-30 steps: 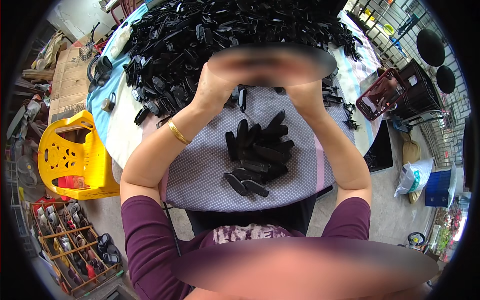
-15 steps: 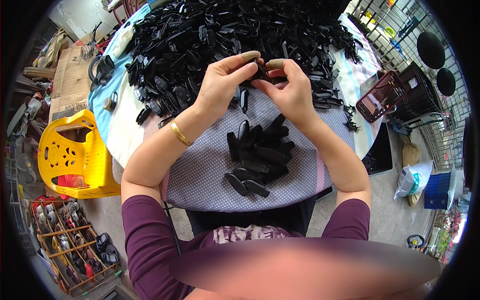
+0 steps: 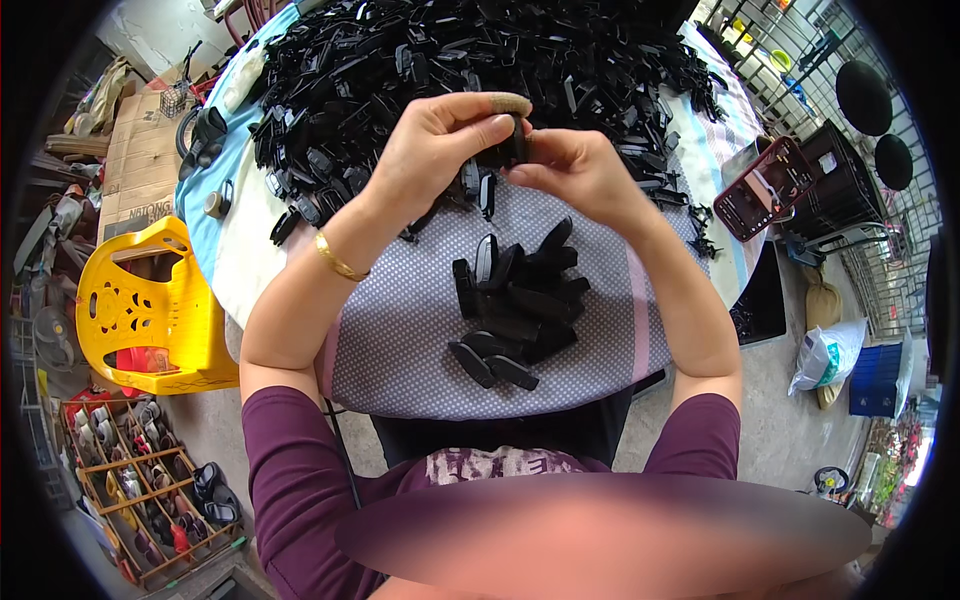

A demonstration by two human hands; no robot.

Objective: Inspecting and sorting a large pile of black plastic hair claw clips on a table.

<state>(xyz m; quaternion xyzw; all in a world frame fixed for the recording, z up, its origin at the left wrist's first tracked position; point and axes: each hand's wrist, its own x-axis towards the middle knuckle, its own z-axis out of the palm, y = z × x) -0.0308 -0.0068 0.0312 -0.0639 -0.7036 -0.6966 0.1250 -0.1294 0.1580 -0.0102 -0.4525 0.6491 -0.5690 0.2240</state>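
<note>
Above the table's middle, my left hand (image 3: pixel 440 140) is closed, pinching a small, dark, elongated plastic piece (image 3: pixel 519 143) between thumb and index finger. The index fingertip has a tan cover, and a gold bangle circles that wrist. From the other side, my right hand (image 3: pixel 580 172) has its thumb and index finger closed at the same piece. Fingers hide much of its shape. Below my hands, a small pile of similar black pieces (image 3: pixel 530 308) lies on the dotted tablecloth (image 3: pixel 400 350). Beyond them spreads a large heap of glossy black pieces (image 3: pixel 370 90).
A phone with a lit screen (image 3: pixel 763 188) stands at the table's right edge. At the left are a yellow plastic chair (image 3: pixel 200 330) and a small round container (image 3: pixel 215 205). A shoe rack (image 3: pixel 140 480) is lower left; a wire cage (image 3: pixel 870 240) is on the right.
The held piece now stands more upright between my fingers. My right hand's fingers have straightened, and its covered fingertip no longer shows. My left forearm has shifted slightly left and up.
</note>
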